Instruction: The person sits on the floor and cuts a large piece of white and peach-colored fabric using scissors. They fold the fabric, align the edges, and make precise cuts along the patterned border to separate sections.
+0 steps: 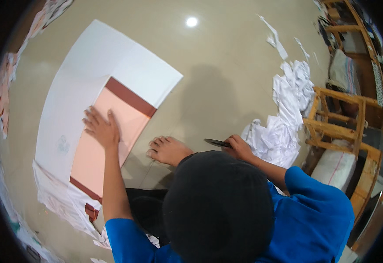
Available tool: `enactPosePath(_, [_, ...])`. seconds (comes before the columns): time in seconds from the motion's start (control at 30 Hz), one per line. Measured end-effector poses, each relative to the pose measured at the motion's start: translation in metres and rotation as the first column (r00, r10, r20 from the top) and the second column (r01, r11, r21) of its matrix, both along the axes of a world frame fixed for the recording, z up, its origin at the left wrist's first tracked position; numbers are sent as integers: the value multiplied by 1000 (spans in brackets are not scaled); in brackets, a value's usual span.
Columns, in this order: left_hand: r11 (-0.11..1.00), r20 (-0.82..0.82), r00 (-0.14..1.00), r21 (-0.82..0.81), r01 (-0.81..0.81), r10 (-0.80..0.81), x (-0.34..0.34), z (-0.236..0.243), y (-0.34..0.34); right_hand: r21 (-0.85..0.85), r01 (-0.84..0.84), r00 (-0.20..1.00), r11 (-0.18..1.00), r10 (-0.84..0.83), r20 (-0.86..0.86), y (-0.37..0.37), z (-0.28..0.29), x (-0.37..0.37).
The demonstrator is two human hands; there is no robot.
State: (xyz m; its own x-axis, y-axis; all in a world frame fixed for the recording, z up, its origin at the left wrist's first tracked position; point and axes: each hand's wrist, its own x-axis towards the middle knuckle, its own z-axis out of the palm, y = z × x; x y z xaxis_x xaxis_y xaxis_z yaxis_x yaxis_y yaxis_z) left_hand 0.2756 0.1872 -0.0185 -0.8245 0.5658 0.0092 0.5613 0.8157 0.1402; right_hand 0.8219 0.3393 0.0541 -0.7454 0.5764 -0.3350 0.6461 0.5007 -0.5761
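Observation:
My left hand (101, 129) lies flat with its fingers spread on a pink sheet (93, 162) with dark red bands at both ends. That sheet rests over a larger white sheet (106, 50) on the floor. My right hand (238, 150) is closed round a tool with a dark pointed blade (217, 142). Whether it is a knife or closed scissors, I cannot tell. The blade points left, above the floor and apart from the sheets. My bare foot (169, 150) stands between the two hands, beside the pink sheet's right edge.
Crumpled white paper (290, 101) is heaped to the right, near my right hand, with torn strips (277, 41) beyond it. Wooden frames (338, 116) and a white sack (335, 167) stand along the right. Thin white wrapping (64, 204) lies at the near left.

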Motion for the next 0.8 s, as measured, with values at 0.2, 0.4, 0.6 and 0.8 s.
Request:
enactPosePath(0.2, [998,32,999,49,-29,27,3,1,-1,110,60,991,992,-46,-125,21,-8,-86])
enactPosePath(0.4, [991,95,992,96,-91,81,28,9,-2,268,69,983,961,-20,-181,22,-1,-106])
enactPosePath(0.6, [981,99,991,162,-107,92,34,8,3,229,-27,997,973,41,-58,23,-18,-60])
enactPosePath(0.8, [986,3,997,150,-74,74,34,5,4,128,-100,983,987,77,168,15,-8,-114])
